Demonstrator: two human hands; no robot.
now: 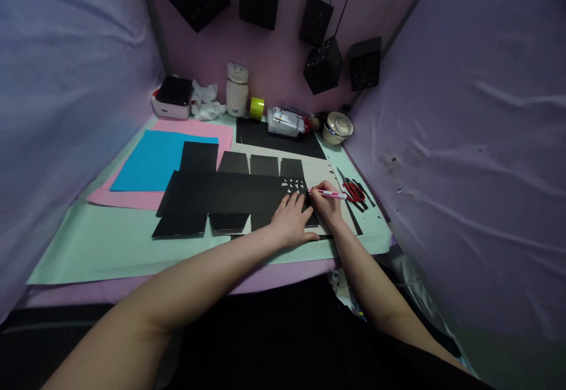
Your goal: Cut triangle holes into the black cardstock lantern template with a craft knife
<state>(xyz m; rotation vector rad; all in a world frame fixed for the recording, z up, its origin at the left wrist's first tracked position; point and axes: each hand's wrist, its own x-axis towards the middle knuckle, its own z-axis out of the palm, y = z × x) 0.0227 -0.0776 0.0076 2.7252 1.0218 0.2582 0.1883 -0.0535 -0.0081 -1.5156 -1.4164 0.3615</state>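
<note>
My left hand (292, 220) lies flat with spread fingers, pressing on the right part of a black card sheet (230, 192) with cut flaps along its edges. Beside it, my right hand (326, 204) is closed around a slim pink-and-white pen-shaped craft knife (333, 194). Its tip points left at the black card near my left fingertips, and my hand hides part of it. Just above my left fingers, a cluster of small triangular cut-outs (292, 184) shows pale through the card. Beneath the card lies a pale grey board (318, 169).
Red-handled scissors (354, 191) lie right of my right hand among black paper strips. Blue (148, 160) and pink (128, 199) sheets lie to the left. Along the back stand a white bottle (237, 92), yellow tape (257, 108) and a lidded pot (337, 127). Black boxes (323, 64) hang above.
</note>
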